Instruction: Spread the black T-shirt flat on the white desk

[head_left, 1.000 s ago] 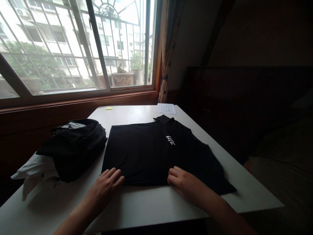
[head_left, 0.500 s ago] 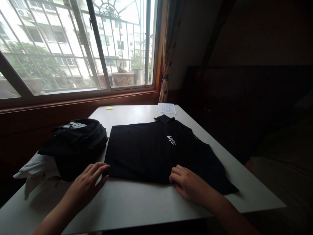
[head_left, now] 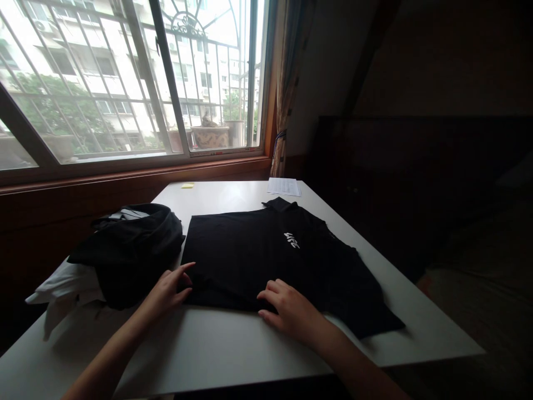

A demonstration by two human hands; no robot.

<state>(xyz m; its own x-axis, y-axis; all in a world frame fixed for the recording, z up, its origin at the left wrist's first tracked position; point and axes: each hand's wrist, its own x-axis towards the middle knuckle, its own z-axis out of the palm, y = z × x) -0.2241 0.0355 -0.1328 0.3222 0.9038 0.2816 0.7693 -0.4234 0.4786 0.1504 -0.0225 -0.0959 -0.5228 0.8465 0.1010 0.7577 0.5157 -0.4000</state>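
A black collared shirt [head_left: 241, 250] with white lettering lies spread on the white table [head_left: 233, 350], its collar at the far side and a sleeve towards the right. My left hand [head_left: 172, 286] is at the shirt's near left corner, index finger stretched over the cloth and thumb apart from it. Over the near edge, around the middle, sits my right hand [head_left: 287, 308]. Its fingers are bent onto the fabric with the thumb spread away, and no cloth shows pinched between them.
Left of the shirt is a heap of clothes, a black garment [head_left: 129, 255] on top of white cloth [head_left: 69, 286]. Printed papers [head_left: 284, 186] and a yellow sticky note [head_left: 187, 185] lie at the table's far end. Beyond is a barred window [head_left: 208, 78] with a curtain [head_left: 283, 111].
My right hand has slid left along the shirt's near edge. My left hand has moved slightly right, onto the corner, with its index finger now stretched out. The near edge has shifted a little.
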